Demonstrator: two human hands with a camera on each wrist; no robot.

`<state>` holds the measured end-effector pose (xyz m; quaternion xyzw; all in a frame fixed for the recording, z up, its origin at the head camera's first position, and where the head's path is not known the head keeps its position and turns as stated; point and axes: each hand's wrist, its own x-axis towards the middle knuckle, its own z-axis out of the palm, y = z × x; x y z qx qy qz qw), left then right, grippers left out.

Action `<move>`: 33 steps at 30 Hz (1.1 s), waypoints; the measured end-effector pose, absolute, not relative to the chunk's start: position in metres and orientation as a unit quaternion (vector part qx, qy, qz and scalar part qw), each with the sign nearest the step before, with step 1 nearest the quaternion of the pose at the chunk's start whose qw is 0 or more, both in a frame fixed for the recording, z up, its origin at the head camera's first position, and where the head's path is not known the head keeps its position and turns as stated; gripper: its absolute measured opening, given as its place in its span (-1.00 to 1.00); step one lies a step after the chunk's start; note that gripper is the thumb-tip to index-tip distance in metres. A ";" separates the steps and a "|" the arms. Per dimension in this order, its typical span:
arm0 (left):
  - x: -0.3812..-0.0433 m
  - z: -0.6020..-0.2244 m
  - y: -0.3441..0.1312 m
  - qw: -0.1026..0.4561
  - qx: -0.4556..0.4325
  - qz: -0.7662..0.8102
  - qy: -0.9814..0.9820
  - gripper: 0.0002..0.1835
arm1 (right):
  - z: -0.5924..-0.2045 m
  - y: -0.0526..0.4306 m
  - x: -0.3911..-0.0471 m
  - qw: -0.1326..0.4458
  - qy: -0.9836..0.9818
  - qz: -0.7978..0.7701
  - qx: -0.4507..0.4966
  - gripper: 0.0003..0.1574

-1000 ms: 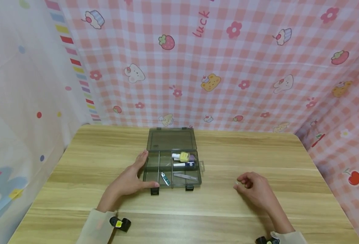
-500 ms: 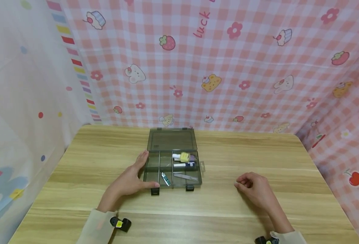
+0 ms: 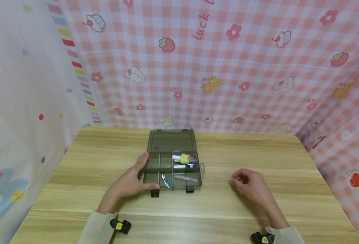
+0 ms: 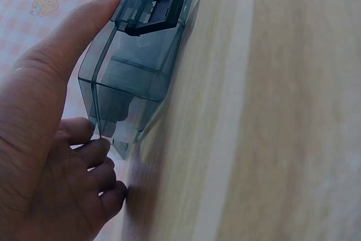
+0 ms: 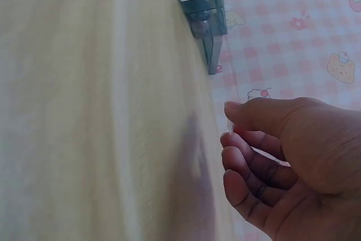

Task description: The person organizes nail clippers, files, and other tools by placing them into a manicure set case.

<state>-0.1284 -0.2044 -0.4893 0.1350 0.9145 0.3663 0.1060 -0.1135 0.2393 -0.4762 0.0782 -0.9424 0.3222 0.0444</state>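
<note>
A smoky, see-through compartment box lies on the table with its lid raised back. My left hand holds its left side, the thumb on the front rim and the fingers at the left wall. Inside, at the back right, are a yellow nail polish bottle, a purple bottle partly behind it, and a white-and-navy tube. Nail clippers and tweezers lie in front compartments. Right of the box, my right hand pinches a small clear piece between thumb and forefinger; its kind is unclear.
The wooden table reaches a pink checked cloth behind and a white patterned one at the left. Two black latches, one a front latch, stick out toward me. A hanging tab juts from the box's right side.
My right hand has shifted slightly left, toward the box, still pinching the small piece. The left hand and the box stay in place.
</note>
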 end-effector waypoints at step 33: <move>-0.128 -0.489 -0.203 0.106 0.132 0.365 0.915 0.43 | -0.444 0.176 -0.150 0.053 -0.913 0.379 0.142 -0.92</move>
